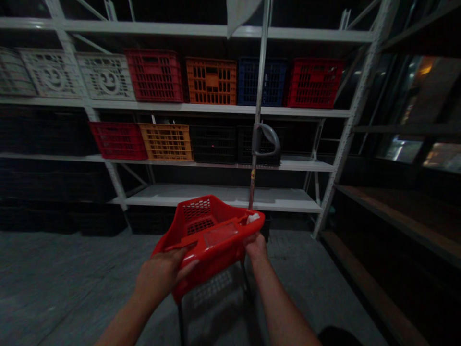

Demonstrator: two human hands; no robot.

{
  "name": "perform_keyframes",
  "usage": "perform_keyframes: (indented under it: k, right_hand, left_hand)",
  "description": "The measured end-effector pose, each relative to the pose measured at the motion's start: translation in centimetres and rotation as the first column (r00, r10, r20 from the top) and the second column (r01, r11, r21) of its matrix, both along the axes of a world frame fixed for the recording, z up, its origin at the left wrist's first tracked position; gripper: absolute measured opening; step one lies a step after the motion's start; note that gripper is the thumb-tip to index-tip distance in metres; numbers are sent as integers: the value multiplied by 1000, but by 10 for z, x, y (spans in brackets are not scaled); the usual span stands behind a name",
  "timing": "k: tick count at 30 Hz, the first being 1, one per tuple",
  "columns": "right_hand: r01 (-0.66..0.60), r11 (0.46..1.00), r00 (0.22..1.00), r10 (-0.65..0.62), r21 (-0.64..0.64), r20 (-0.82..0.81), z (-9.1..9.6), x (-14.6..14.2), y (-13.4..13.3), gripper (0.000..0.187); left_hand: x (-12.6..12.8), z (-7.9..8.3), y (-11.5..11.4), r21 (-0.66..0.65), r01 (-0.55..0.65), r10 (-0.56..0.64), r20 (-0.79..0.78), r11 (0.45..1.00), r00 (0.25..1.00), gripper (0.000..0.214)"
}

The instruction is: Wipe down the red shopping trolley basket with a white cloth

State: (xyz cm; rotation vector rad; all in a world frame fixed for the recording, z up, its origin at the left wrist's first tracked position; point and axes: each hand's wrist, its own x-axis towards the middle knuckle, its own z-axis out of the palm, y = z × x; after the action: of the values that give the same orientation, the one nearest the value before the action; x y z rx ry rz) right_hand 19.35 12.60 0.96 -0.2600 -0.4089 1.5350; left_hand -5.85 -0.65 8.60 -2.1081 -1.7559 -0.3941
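The red cart (212,257) is right in front of the person, above the grey floor (90,269), with the white shelves (223,109) behind it. The left hand (163,269) is wrapped around the near left edge of the cart, thumb on the side closest to me. The right hand (256,246) is curled up against the right end of that edge. I can't see its fingertips, so I can't tell how tight it holds.

A tall metal pole (261,72) goes up by the cart's right side, with a grey loop (275,139) partway up. I can't tell if the pole is stuck to the cart, because its bottom is hidden. If it is, a hard turn could make it swing and bang the shelves. It could also hit the black crate (264,157) behind the loop. If one hand pushes more than the other, the cart could twist and bump the low shelf (219,194). A white scrap (253,218) sits in the corner, and a big shake might tip it out.
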Motion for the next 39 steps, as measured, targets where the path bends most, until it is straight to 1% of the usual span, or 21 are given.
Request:
perform_keyframes:
  k: [2, 4, 7, 9, 12, 14, 16, 19, 22, 24, 27, 30, 34, 36, 38, 39]
  right_hand:
    - [-9, 1000, 1000, 8, -18, -20, 2, -14, -4, 23]
    - [-19, 1000, 1000, 19, -11, 2, 2, -30, -11, 23]
    - [30, 1000, 999, -30, 3, 40, 2, -43, -18, 22]
    - [29, 999, 999, -28, -16, 36, 5, -38, -17, 21]
    - [-25, 996, 999, 23, -86, -25, 14, -18, -9, 22]
    - [-11, 994, 996, 1, -109, -91, 20, -9, -6, 26]
    - [3, 995, 992, -16, -104, -122, 22, -10, -7, 28]
    - [-52, 995, 994, 44, -83, -97, 14, -28, -15, 24]
    - [-85, 995, 995, 82, -56, -58, 4, -40, -24, 26]
    - [-103, 992, 994, 101, -66, -46, 2, -37, -24, 26]
    - [-124, 986, 990, 116, -108, -75, 6, -22, -19, 26]
    - [-137, 981, 986, 123, -136, -113, 14, -13, -16, 30]
    - [-157, 972, 980, 132, -175, -148, 18, -24, -26, 32]
    - [-152, 973, 980, 126, -174, -156, 17, -35, -35, 31]
    - [-169, 972, 976, 142, -164, -165, 15, -48, -45, 30]
    - [-191, 969, 971, 163, -158, -174, 15, -54, -49, 30]
  left_hand:
    - [2, 1, 0, -12, -4, 4, 0, 1000, 1000, 57]
    - [3, 3, 0, -28, -13, 12, -10, 1000, 1000, 57]
    - [4, 4, 0, -37, -32, 31, -31, 999, 999, 56]
    - [5, 3, -1, -25, -36, 35, -33, 999, 999, 56]
    - [5, 3, -1, -8, -28, 28, -30, 1000, 999, 55]
    - [6, 3, -1, -11, -19, 18, -33, 1000, 999, 55]
    - [6, 4, -1, -17, -18, 17, -40, 1000, 999, 55]
    - [3, 3, 0, 2, -20, 20, -34, 1000, 999, 57]
    - [-11, 1, 4, 23, 38, -38, 6, 999, 999, 56]
    - [-24, 0, 7, 23, 89, -90, 32, 996, 995, 55]
    - [-46, 1, 13, -4, 135, -135, 45, 991, 990, 55]
    - [-63, 8, 18, -64, 170, -165, 78, 983, 983, 53]
    - [-83, 20, 22, -126, 215, -198, 131, 968, 971, 50]
    - [-89, 25, 22, -91, 217, -205, 120, 972, 971, 45]
    - [-83, 27, 20, 36, 164, -167, 104, 986, 980, 40]
    - [-74, 28, 17, 122, 123, -136, 105, 985, 985, 38]
